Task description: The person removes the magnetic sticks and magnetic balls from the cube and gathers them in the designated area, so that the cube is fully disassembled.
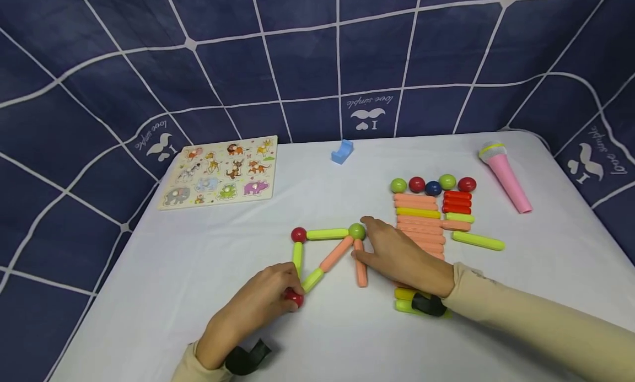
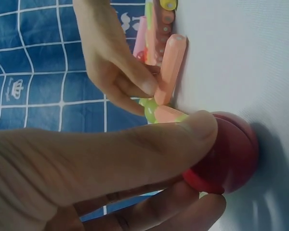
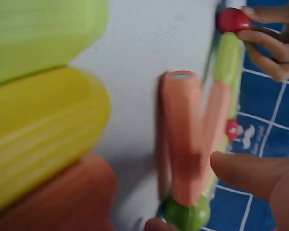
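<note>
Near front edge of white tabletop point(image 1: 198, 294), head view: left hand point(image 1: 253, 310) pinches glossy red ball point(image 1: 294, 297) at end of smooth green rod point(image 1: 312, 280); right hand point(image 1: 397, 255) grips salmon rod point(image 1: 360, 269) under green ball point(image 1: 356, 231). Rod stack point(image 1: 419, 222) toward right edge.

Left wrist view: thumb point(image 2: 192, 132) and fingers curl round red ball.

Right wrist view: matte, round-ended salmon rod meets green ball; fingertip point(image 3: 250, 171) touches rod.

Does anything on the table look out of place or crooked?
One long green plastic stick lies slanted, apart from the neat stack of orange sticks. A small blue plastic block sits alone near the table's back edge.
</note>
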A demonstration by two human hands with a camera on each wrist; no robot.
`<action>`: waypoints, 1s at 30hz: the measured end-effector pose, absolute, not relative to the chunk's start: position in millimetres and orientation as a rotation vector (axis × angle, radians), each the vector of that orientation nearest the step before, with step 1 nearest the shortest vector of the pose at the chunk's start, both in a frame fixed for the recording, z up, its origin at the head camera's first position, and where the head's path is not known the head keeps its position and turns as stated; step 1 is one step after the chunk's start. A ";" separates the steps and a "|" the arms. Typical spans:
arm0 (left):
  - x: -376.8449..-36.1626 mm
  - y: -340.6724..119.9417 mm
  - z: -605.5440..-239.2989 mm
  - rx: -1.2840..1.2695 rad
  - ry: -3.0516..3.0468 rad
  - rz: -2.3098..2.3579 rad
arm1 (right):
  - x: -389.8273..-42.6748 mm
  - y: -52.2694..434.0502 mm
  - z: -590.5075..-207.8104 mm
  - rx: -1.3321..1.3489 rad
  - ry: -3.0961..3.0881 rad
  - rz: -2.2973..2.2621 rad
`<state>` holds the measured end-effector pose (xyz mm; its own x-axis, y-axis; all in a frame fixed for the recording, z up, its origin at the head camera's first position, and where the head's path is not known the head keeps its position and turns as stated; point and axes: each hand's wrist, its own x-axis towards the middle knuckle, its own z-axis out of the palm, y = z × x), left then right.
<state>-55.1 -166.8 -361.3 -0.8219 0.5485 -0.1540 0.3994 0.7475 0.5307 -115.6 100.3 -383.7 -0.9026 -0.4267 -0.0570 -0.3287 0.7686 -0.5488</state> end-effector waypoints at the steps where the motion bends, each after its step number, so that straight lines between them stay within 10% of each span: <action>1: -55.0 -167.1 -361.7 0.737 2.644 0.713 | -116.4 98.0 -385.8 -0.588 2.784 -0.821; 30: -55.5 -169.3 -360.6 0.740 2.635 0.716 | -113.9 114.4 -375.0 -0.660 2.668 -0.973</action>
<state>-55.5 -169.3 -360.6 -0.8178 0.5536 -0.1572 0.3978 0.7412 0.5407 -113.9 114.4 -375.0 -0.8735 -0.4836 -0.0559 -0.3341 0.6791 -0.6536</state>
